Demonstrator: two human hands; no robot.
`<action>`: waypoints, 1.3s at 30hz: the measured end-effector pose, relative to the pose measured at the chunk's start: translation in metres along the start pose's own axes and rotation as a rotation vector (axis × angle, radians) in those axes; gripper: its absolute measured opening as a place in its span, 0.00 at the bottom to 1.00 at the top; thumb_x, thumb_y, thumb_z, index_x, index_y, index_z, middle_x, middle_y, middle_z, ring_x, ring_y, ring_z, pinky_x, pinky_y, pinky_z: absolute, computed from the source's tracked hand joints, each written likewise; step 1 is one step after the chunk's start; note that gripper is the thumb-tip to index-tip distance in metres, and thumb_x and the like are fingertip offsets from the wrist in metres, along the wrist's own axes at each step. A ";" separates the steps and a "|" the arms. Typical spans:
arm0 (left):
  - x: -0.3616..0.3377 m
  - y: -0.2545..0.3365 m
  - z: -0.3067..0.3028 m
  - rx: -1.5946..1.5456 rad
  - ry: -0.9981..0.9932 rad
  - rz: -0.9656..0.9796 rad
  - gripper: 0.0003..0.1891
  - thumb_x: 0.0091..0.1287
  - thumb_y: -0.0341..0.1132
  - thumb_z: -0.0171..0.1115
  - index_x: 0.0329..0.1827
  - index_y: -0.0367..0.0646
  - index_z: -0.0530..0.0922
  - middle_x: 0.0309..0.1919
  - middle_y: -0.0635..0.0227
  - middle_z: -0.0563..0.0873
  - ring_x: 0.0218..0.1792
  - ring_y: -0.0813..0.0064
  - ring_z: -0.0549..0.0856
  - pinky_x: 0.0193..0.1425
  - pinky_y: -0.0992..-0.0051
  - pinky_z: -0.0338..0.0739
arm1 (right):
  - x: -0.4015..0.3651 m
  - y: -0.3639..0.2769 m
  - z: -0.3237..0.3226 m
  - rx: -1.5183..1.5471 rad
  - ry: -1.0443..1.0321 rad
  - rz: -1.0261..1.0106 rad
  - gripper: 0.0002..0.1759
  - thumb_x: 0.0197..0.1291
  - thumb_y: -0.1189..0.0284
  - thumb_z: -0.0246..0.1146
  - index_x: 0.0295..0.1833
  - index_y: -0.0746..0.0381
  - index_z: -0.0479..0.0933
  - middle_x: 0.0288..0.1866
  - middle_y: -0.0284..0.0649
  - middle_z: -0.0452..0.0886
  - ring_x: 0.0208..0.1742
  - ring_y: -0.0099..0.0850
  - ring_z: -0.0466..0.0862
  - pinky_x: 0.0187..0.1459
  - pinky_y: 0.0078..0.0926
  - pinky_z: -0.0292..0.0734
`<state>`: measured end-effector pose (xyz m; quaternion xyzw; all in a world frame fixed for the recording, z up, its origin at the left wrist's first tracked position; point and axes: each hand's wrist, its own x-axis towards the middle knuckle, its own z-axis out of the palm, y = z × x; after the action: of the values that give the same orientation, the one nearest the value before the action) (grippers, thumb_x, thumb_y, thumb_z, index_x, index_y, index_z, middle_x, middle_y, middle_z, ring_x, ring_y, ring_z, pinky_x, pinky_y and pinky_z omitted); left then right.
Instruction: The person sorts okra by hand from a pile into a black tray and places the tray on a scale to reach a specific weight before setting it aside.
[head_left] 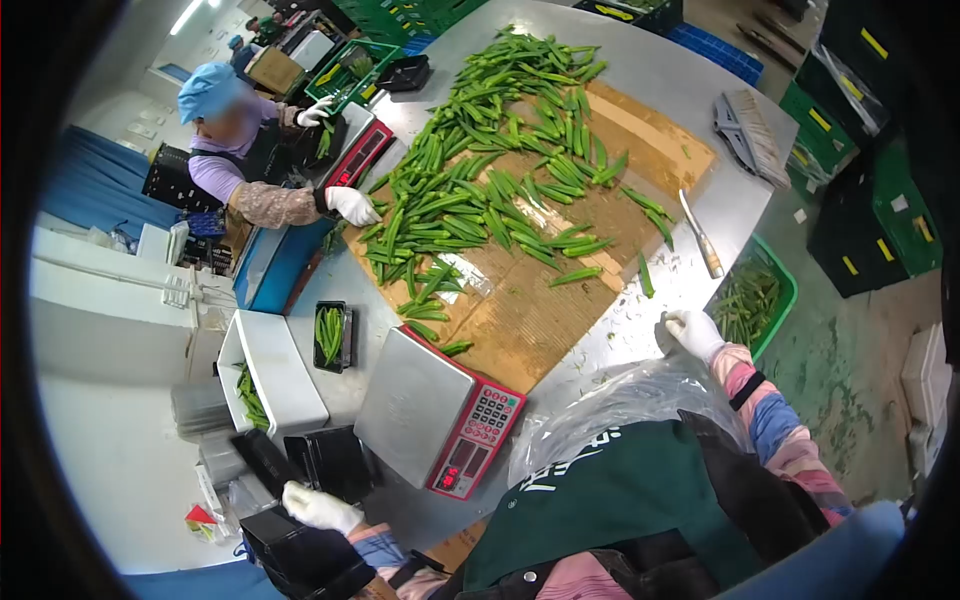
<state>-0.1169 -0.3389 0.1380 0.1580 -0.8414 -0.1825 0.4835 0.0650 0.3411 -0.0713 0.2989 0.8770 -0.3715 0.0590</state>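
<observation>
At a metal counter (385, 312) strewn with green okra pods (450, 205), a person in a dark green apron (600, 500) works with both hands gloved in white. The left hand (322, 508) grasps the end of a tilted black tray (266, 463), close to more black trays (330, 462) beside the counter scale (415, 402), whose red display is lit. The right hand (695, 335) is at the counter's edge, near a green basket (790, 300) of okra, its fingers bent; whether they grip anything cannot be told. The loose pods lie piled on flattened brown cardboard (530, 335), thickest toward the far end, with a few strays nearer the right hand. Other okra fills a small black tray (333, 337) left of the cardboard and sits in a white box (285, 370). A knife (702, 236) and a grey brush (745, 138) rest on the counter's right side. Across the counter, a co-worker (235, 150) in a blue cap stretches one gloved hand to the edge of the heap, the other holding pods beside a second scale (360, 155).
</observation>
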 end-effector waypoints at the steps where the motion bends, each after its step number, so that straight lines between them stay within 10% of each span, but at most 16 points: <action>1: -0.022 0.038 0.001 -0.027 -0.128 0.019 0.14 0.77 0.36 0.61 0.46 0.29 0.83 0.40 0.51 0.87 0.40 0.60 0.82 0.51 0.65 0.78 | 0.002 -0.002 0.000 0.001 -0.014 0.002 0.17 0.66 0.62 0.65 0.54 0.60 0.86 0.44 0.51 0.89 0.47 0.46 0.89 0.53 0.39 0.83; 7: -0.118 0.104 0.001 0.085 -0.819 0.079 0.06 0.70 0.32 0.66 0.42 0.38 0.84 0.41 0.58 0.86 0.47 0.63 0.78 0.60 0.63 0.71 | 0.014 -0.004 0.001 0.018 -0.016 -0.054 0.16 0.66 0.61 0.65 0.52 0.59 0.86 0.41 0.49 0.89 0.45 0.45 0.89 0.49 0.40 0.83; 12: -0.124 0.138 -0.001 0.086 -0.693 0.187 0.16 0.70 0.30 0.66 0.58 0.31 0.83 0.49 0.52 0.87 0.56 0.59 0.84 0.65 0.64 0.76 | 0.042 -0.021 -0.008 0.124 0.014 0.080 0.18 0.60 0.56 0.72 0.44 0.59 0.83 0.32 0.46 0.87 0.39 0.46 0.88 0.46 0.41 0.82; 20: -0.186 0.240 0.056 -0.289 -0.859 0.269 0.16 0.65 0.30 0.70 0.56 0.39 0.84 0.49 0.60 0.85 0.54 0.59 0.81 0.64 0.62 0.73 | 0.085 -0.084 0.027 -0.039 -0.019 -0.046 0.08 0.60 0.70 0.62 0.44 0.58 0.80 0.37 0.50 0.87 0.41 0.51 0.88 0.47 0.49 0.81; 25: -0.226 0.303 0.080 -0.453 -1.046 0.400 0.18 0.62 0.31 0.74 0.56 0.43 0.84 0.50 0.60 0.85 0.55 0.58 0.81 0.65 0.61 0.73 | 0.109 -0.095 0.017 0.271 -0.107 -0.265 0.08 0.63 0.66 0.64 0.43 0.57 0.82 0.36 0.45 0.88 0.37 0.43 0.88 0.42 0.37 0.82; 33: -0.117 0.347 0.180 -0.381 -1.205 0.433 0.20 0.64 0.31 0.73 0.59 0.37 0.83 0.53 0.56 0.87 0.57 0.58 0.83 0.65 0.64 0.77 | 0.301 -0.073 -0.133 0.229 0.168 -0.289 0.14 0.62 0.67 0.66 0.49 0.63 0.86 0.40 0.48 0.89 0.39 0.39 0.88 0.45 0.35 0.83; 39: -0.002 0.442 0.299 -0.175 -0.918 0.739 0.24 0.67 0.42 0.70 0.61 0.35 0.81 0.52 0.49 0.86 0.55 0.51 0.84 0.63 0.60 0.77 | 0.526 -0.069 -0.246 0.376 0.332 -0.190 0.29 0.65 0.66 0.68 0.67 0.71 0.76 0.59 0.53 0.86 0.57 0.39 0.87 0.60 0.35 0.81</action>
<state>-0.4163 0.0981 0.2005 -0.2807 -0.9455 -0.1204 0.1128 -0.3732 0.7253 -0.0238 0.2776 0.8145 -0.4775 -0.1773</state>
